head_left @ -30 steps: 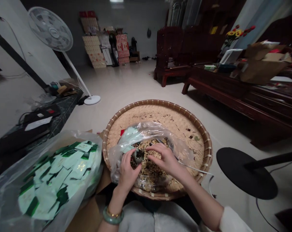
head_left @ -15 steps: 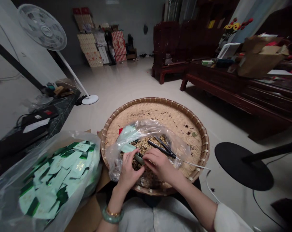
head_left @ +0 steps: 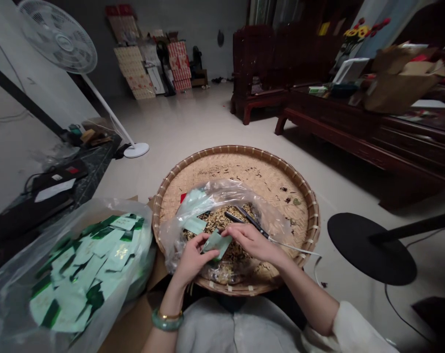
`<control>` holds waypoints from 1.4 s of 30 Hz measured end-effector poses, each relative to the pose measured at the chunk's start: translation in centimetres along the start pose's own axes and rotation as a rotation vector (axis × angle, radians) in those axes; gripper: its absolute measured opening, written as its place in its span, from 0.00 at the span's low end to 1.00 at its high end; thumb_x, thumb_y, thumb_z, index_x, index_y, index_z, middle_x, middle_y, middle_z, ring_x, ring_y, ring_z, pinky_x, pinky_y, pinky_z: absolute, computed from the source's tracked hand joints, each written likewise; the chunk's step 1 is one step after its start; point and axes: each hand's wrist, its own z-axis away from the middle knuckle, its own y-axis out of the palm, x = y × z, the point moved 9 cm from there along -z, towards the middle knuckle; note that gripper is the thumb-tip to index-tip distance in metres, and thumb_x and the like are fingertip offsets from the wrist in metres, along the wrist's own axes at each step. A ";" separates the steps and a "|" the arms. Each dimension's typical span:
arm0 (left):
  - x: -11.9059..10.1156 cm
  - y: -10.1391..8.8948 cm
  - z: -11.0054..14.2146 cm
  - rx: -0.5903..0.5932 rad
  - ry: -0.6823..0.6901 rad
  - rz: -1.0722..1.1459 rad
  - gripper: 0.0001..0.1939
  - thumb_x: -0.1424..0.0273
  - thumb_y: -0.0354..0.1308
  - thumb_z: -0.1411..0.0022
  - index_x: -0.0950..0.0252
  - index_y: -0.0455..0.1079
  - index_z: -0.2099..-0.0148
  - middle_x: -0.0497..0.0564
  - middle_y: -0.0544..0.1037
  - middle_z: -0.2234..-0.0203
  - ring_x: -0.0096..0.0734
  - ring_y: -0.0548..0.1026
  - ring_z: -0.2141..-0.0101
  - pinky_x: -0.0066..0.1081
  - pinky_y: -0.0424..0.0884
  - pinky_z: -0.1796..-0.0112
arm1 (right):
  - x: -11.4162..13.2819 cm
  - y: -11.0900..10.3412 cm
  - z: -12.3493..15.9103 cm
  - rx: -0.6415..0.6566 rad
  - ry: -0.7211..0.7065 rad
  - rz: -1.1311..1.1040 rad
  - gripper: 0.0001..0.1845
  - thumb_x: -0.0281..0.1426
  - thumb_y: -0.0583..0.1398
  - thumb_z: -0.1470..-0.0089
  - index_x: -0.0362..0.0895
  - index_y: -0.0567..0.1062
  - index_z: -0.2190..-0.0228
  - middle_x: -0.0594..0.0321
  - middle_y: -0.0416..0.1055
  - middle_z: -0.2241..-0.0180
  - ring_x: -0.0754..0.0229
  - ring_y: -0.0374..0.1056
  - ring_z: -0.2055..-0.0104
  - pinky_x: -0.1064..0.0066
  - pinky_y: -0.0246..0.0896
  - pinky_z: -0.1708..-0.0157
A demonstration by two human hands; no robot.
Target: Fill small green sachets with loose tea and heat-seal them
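"What lies at the left?"
"Far left, a white standing fan. Near left, a large clear bag full of pale and dark green packets."

"And moving right?"
"A round woven tray, bearing an open plastic bag of dried, grainy mix. The left hand is above the bag's near left part, its fingers gripping a small pale green packet."

"Where exactly is that packet?"
"Between the two hands, tilted, over the mix."

"The other hand?"
"The right hand has fingers touching the packet's far right edge; I cannot tell whether they pinch it. Just beyond is a black two-armed tool, spread open, its white cord trailing right."

"Finally?"
"A black round base on the floor, then, farther right, a dark wooden desk carrying a brown paper bag."
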 end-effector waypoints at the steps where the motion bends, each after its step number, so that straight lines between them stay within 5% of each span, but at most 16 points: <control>1: -0.1 0.0 0.0 -0.004 0.013 -0.021 0.17 0.69 0.67 0.56 0.66 0.72 0.62 0.51 0.79 0.67 0.36 0.75 0.65 0.33 0.70 0.60 | 0.0 0.1 0.0 0.056 0.028 0.001 0.18 0.32 0.50 0.39 0.41 0.77 0.69 0.63 0.72 0.73 0.64 0.65 0.71 0.74 0.59 0.70; 6: -0.6 0.0 0.2 0.016 0.096 -0.154 0.17 0.72 0.66 0.55 0.64 0.73 0.59 0.50 0.79 0.66 0.36 0.76 0.63 0.34 0.71 0.59 | 0.2 0.7 0.0 0.337 0.074 0.017 0.18 0.22 0.51 0.49 0.43 0.80 0.65 0.69 0.71 0.77 0.67 0.59 0.78 0.77 0.52 0.76; 11: -0.5 -0.4 0.4 0.046 0.180 -0.267 0.21 0.73 0.66 0.54 0.62 0.74 0.55 0.52 0.80 0.63 0.38 0.77 0.62 0.36 0.72 0.57 | 0.8 0.8 -0.5 0.321 0.032 0.043 0.20 0.23 0.50 0.47 0.45 0.79 0.60 0.67 0.75 0.70 0.66 0.62 0.73 0.76 0.55 0.72; 16: -1.1 -0.9 0.7 0.018 0.257 -0.380 0.23 0.75 0.64 0.54 0.60 0.73 0.53 0.52 0.80 0.59 0.38 0.77 0.59 0.37 0.71 0.55 | 1.7 1.8 -0.5 0.348 -0.045 0.339 0.14 0.26 0.54 0.46 0.42 0.79 0.74 0.68 0.69 0.81 0.68 0.55 0.80 0.76 0.45 0.77; 27: -0.4 -0.9 0.4 0.013 0.225 -0.365 0.27 0.75 0.63 0.53 0.61 0.71 0.48 0.53 0.79 0.57 0.38 0.76 0.58 0.37 0.71 0.54 | 0.9 2.4 -1.6 0.227 -0.023 0.397 0.05 0.31 0.64 0.52 0.45 0.81 0.72 0.63 0.77 0.75 0.64 0.67 0.75 0.77 0.48 0.75; 32: 0.3 -1.4 0.2 -0.008 0.193 -0.271 0.27 0.74 0.64 0.53 0.61 0.71 0.48 0.53 0.78 0.56 0.39 0.76 0.57 0.36 0.70 0.53 | 2.2 0.2 -1.2 0.125 -0.029 0.293 0.07 0.24 0.60 0.53 0.43 0.79 0.72 0.65 0.76 0.73 0.64 0.69 0.71 0.76 0.55 0.70; 42: 0.2 -2.5 0.4 -0.101 0.219 -0.202 0.22 0.72 0.67 0.54 0.62 0.74 0.53 0.52 0.80 0.64 0.37 0.77 0.63 0.33 0.72 0.59 | 1.9 -2.6 -0.1 -0.043 0.021 0.138 0.07 0.25 0.58 0.50 0.42 0.77 0.71 0.64 0.76 0.72 0.66 0.68 0.72 0.74 0.61 0.70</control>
